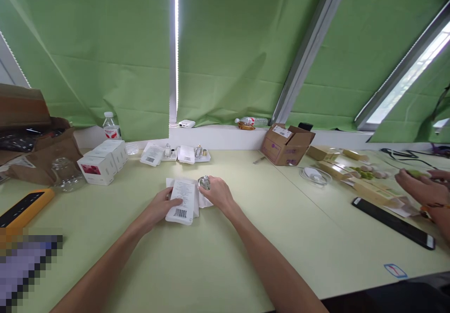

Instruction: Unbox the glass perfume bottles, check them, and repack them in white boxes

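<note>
Green blinds (pixel 225 45) cover the sloping windows behind a pale table (pixel 281 256), and a cardboard box (pixel 286 145) stands on its far side, right of centre. At the far edge, left of centre, two similar sets are already laid out: a left barcoded packet (pixel 152 155) beside a glass bottle (pixel 168 150), and a right barcoded packet (pixel 186 154) beside a second bottle (pixel 198 151). A third set is in the middle of the table under the person's hands, and I judge it only partly handled, since it is not yet set down with the others. The left hand (pixel 160 209) pinches a white packet (pixel 183 200), thumb flat across its printed face, the fingers beneath mostly hidden. The packet's long axis runs near to far, its barcode end pointing near and slightly left, its printed face up. The right hand (pixel 218 193) has its fingertips closed around a small clear item (pixel 204 182), just right of the packet's far end; its metallic-looking top seems to point away, though its full axis is hidden. Whether it is lifted off the white piece (pixel 205 202) under that hand, I cannot tell.
</note>
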A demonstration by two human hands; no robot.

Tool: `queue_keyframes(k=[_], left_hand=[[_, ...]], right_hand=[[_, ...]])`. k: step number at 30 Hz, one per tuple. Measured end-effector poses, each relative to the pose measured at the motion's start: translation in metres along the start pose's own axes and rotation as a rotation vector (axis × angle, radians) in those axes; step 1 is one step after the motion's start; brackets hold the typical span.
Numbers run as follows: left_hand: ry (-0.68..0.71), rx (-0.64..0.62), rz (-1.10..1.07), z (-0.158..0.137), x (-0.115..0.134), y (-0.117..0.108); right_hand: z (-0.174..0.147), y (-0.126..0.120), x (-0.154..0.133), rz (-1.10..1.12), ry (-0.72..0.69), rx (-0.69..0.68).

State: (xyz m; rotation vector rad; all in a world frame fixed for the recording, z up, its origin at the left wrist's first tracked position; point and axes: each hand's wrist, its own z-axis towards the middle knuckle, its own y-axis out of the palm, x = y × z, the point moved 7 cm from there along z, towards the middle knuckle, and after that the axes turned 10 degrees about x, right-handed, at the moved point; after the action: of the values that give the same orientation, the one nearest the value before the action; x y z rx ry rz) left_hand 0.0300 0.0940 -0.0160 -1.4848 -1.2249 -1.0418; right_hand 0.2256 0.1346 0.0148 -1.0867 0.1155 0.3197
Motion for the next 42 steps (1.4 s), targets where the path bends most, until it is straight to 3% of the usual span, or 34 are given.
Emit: queue_keyframes(k=[16,27,34,42], left_hand=[[0.06,-0.186,0.004,-0.017,0.013,0.015],[-0.008,-0.264,0.066,-0.024,0.01,0.016],[-0.025,-0.369,0.148,-0.038,0.016,0.023],[-0.025,-0.329,0.13,-0.028,0.01,0.015]], right_hand=[[0.001,-0.002,0.009,0.035,0.031,-0.031],[0.003,-0.007,0.01,0.107,0.022,0.032],[0.01,-0.009,0.032,0.108,0.083,0.112],[0.014,-0.012,0.06,0.063,0.15,0.142]])
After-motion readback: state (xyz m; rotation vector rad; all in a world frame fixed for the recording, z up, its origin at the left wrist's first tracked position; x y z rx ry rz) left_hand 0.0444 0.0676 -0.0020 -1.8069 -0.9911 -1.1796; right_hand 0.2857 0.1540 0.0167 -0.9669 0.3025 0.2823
